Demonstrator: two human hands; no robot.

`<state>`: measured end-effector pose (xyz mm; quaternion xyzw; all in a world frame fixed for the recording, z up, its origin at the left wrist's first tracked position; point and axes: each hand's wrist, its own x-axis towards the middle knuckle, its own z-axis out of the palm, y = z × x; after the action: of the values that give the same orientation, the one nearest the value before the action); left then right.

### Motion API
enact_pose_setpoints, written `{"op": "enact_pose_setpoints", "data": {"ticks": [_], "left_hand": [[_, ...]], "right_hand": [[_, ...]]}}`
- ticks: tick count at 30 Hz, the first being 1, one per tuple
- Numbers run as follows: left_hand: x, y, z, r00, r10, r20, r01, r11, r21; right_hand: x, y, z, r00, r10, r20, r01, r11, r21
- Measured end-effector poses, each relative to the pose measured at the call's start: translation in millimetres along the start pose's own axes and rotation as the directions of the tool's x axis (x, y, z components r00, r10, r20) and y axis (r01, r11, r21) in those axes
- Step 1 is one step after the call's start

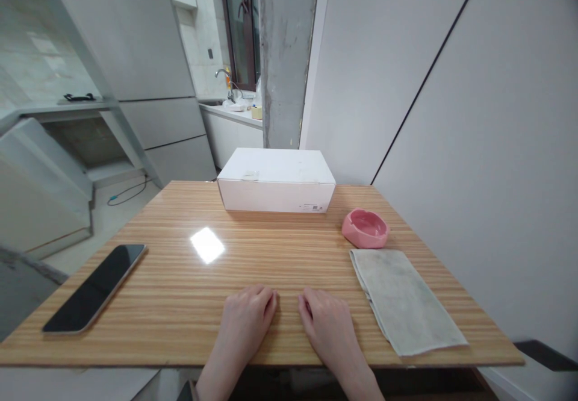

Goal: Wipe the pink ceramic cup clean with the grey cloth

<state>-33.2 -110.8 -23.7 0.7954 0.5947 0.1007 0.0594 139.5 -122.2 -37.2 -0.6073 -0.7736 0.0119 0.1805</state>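
Note:
My left hand (249, 310) rests on the wood-grain table (280, 250) near its front edge, fingers curled into a loose fist. A short gap to the right, my right hand (326, 317) lies the same way, closed, with nothing visible in it. Beside the right hand is a folded grey cloth (406, 301), not touched. Just behind the cloth stands a pink faceted dish (365, 229), its inside bare. A black-screened smartphone (97, 289) lies flat at the left, well apart from my left hand.
A closed white box (276, 196) stands at the table's far edge. A white wall panel (474, 148) runs along the right side. Beyond the table are a grey pillar (289, 58), a sink faucet (228, 82) and grey cabinets (167, 112).

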Motion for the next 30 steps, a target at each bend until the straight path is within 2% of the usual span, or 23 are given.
{"op": "enact_pose_setpoints", "data": {"ticks": [30], "left_hand": [[0.0,-0.4,-0.1,1.000,-0.004,-0.014,0.004,1.000,-0.014]], "right_hand": [[-0.8,-1.4,-2.6,1.000,-0.005,-0.003,0.005,1.000,0.007]]}}
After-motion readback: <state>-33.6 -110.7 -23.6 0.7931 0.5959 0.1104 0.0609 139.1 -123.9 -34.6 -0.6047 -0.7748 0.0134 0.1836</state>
